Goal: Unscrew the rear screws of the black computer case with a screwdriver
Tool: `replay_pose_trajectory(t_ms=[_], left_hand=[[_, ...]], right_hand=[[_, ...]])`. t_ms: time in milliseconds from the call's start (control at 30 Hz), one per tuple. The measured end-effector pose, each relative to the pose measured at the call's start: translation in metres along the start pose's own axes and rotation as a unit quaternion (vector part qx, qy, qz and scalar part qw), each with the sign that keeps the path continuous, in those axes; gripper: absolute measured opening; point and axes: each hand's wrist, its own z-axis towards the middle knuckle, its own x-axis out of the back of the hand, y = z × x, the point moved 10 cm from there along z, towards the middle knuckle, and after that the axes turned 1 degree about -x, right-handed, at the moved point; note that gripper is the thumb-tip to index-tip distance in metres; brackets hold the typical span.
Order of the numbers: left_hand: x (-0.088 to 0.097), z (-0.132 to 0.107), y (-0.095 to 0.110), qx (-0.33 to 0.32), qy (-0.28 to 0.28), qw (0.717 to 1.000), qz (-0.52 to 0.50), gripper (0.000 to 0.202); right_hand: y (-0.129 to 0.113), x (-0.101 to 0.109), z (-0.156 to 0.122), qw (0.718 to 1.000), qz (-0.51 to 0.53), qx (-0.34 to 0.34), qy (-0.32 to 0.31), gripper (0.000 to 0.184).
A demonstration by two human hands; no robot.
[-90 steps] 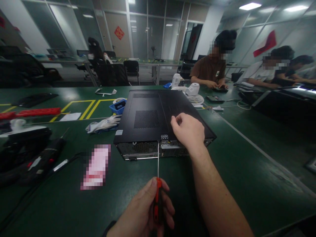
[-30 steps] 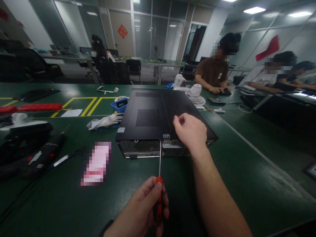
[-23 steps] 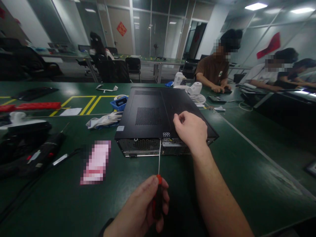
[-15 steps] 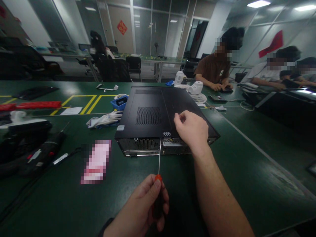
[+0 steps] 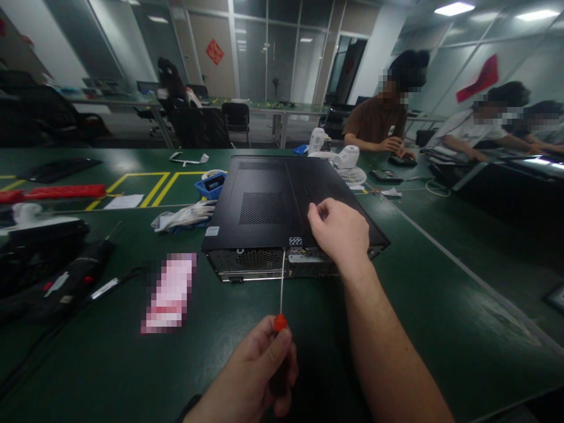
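A black computer case lies flat on the green table, its rear panel with vents and metal slots facing me. My left hand is closed around the handle of a screwdriver with a red collar. The long shaft points away from me, and its tip meets the upper edge of the rear panel near the middle. My right hand rests on the right part of the case's top with its fingers curled in. Whether those fingers pinch anything small I cannot make out.
Left of the case lie white work gloves, a blue bin and a blurred pink sheet. A black power tool sits farther left. Behind the case stand small white fans. Co-workers sit at the right.
The view has shifted slightly, so everything sits a little left and lower. My left thumb and fingers have moved slightly on the screwdriver handle. The right hand stays on the case.
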Motion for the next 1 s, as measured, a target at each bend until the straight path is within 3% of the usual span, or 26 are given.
replay_pose_trajectory(t_ms=[233, 467, 800, 1000], left_hand=[[0.0007, 0.0003, 0.0012, 0.002, -0.008, 1.000, -0.006, 0.045], [-0.0054, -0.0059, -0.0025, 0.046, -0.012, 0.998, -0.037, 0.043], [0.0004, -0.0003, 0.0029, 0.001, 0.013, 1.000, -0.015, 0.045], [-0.0025, -0.0040, 0.0017, 0.023, 0.011, 0.999, -0.027, 0.042]], right_hand=[[-0.0002, 0.0009, 0.0003, 1.000, -0.003, 0.006, 0.012, 0.031], [-0.0006, 0.0012, 0.0002, 1.000, -0.002, 0.002, 0.005, 0.031], [0.0003, 0.0014, -0.0006, 1.000, -0.001, 0.003, 0.012, 0.029], [-0.0002, 0.0020, -0.0001, 1.000, 0.002, 0.006, 0.012, 0.030]])
